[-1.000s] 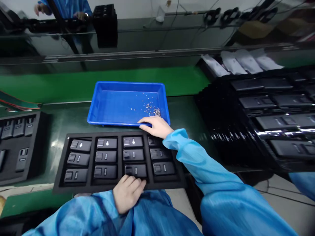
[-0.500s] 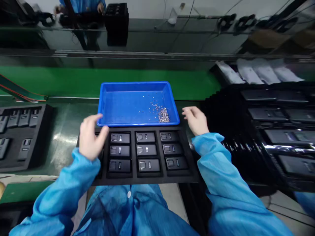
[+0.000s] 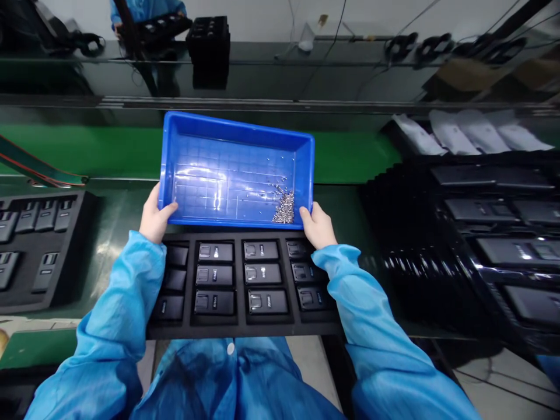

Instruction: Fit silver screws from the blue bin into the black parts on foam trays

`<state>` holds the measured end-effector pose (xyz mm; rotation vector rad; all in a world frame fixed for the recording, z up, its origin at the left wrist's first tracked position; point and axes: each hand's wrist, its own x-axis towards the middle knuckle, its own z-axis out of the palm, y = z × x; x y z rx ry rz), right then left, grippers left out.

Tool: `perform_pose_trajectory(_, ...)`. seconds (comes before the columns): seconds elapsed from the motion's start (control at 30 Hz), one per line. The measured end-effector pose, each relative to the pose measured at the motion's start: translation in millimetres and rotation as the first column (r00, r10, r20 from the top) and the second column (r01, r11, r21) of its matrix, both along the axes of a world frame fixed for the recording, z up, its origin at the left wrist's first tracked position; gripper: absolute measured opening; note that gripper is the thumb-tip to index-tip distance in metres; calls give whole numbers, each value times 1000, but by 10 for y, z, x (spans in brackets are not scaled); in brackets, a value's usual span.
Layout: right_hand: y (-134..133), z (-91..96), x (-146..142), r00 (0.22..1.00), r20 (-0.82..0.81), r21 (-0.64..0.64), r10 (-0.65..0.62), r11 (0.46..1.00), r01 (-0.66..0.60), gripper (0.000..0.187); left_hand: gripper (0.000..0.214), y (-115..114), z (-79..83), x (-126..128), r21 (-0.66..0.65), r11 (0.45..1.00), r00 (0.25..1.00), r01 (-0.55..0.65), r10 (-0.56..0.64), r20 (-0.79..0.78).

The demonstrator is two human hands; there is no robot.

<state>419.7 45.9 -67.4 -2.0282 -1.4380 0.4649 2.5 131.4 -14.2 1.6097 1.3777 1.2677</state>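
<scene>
A shallow blue plastic tray (image 3: 236,223) is lifted and tilted, its left end higher than its right. My left hand (image 3: 155,216) grips the near left corner, thumb over the rim. At the near right corner my right hand (image 3: 318,225) is closed on the rim, thumb inside. A heap of small shiny metal pieces, apparently screws (image 3: 285,209), lies in the tray's near right corner, with several scattered beside it. Just in front is a black foam tray (image 3: 240,326) with rows of black rectangular devices (image 3: 214,302) in its slots; my right hand and sleeve hide part of its right side.
Another foam tray (image 3: 56,291) with grey-black devices stands at the left. Stacked black trays (image 3: 385,233) holding devices rise at the right, with silvery packets (image 3: 459,131) behind. Across the bench, a person in a blue sleeve (image 3: 149,9) handles a dark tray.
Both hands have come in from beside the blue tray and taken hold of its near corners. The tray is now raised and tilted, and the person opposite has lifted a dark tray.
</scene>
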Motion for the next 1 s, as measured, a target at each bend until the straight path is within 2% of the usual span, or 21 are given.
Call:
perform_pose_trajectory(0.1,-6,-44,-42,1000,16,-8,21,1000,-21,52,74,27,-12,-98,47,999,999,5,-7,35)
perform_pose_trajectory(0.23,-33,-17,-126,997,58,21,50,998,-51,50,72,40,-106,-173,100,993,998,-67,66,19)
perform_pose_trajectory(0.33,-41,180,-252,986,166,192,26,980,-58,59,70,52,-159,-174,89,990,994,-107,106,14)
perform_pose_trajectory(0.4,10,380,-376,947,313,258,68,954,-153,59,69,79,-190,-173,45,991,992,-129,129,9)
perform_pose_trajectory(0.43,61,480,-445,914,386,228,127,947,-228,55,68,97,-208,-178,26,990,991,-137,137,11)
perform_pose_trajectory(0.5,211,644,-579,838,463,48,289,936,-350,45,69,138,-247,-197,8,989,989,-145,145,21)
perform_pose_trajectory(0.53,299,697,-638,816,466,-37,343,929,-369,40,69,157,-267,-208,10,989,989,-146,145,26)
perform_pose_trajectory(0.63,520,739,-769,795,451,-272,405,911,-310,33,69,189,-318,-224,7,989,989,-149,149,22)
perform_pose_trajectory(0.7,579,721,-822,795,446,-390,412,889,-242,32,70,190,-330,-202,-59,981,983,-183,183,-14)
perform_pose_trajectory(0.8,548,726,-866,805,424,-501,416,848,-174,30,67,180,-299,-131,-202,949,970,-242,236,-51)
perform_pose_trajectory(0.87,509,759,-881,817,386,-558,429,813,-163,35,68,179,-269,-96,-238,936,965,-261,261,-30)
perform_pose_trajectory(1.0,503,811,-906,843,239,-624,482,742,-247,37,70,222,-316,-117,-249,911,943,-328,333,-25)
